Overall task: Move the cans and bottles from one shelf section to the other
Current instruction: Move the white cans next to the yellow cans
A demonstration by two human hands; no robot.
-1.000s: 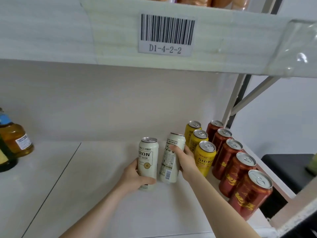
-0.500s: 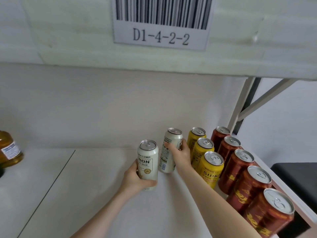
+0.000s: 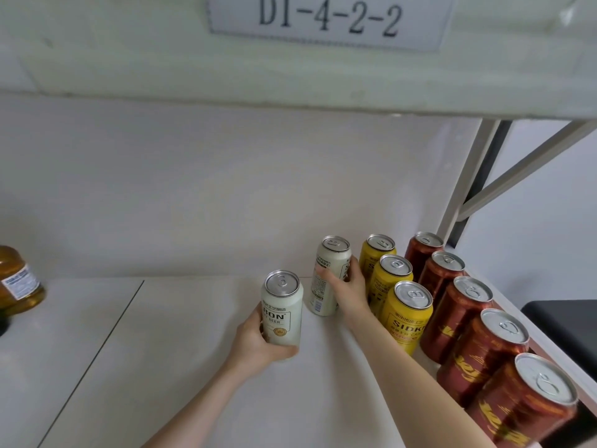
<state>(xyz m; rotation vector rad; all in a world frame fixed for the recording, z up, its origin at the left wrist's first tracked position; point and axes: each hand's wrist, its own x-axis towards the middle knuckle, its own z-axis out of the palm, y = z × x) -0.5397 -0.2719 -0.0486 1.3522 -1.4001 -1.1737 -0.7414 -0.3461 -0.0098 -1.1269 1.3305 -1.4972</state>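
Two white beer cans stand upright on the white shelf board [image 3: 181, 367]. My left hand [image 3: 258, 345] is wrapped around the nearer white can [image 3: 281, 307]. My right hand [image 3: 347, 291] grips the farther white can [image 3: 330, 274], which stands beside a row of three yellow cans [image 3: 405, 315]. To the right of those runs a row of several red-brown cans [image 3: 478, 350]. An amber bottle [image 3: 16, 282] stands at the far left on the neighbouring shelf section.
The upper shelf's front edge with the label D1-4-2-2 [image 3: 329, 19] hangs close overhead. A seam [image 3: 106, 331] divides the two shelf boards. A grey upright and diagonal brace [image 3: 504, 192] close the right side. A dark object [image 3: 568, 331] lies beyond the rack.
The view has moved closer to the shelf. My right hand has pushed its white can back and upright beside the yellow row. My left hand still holds its can.
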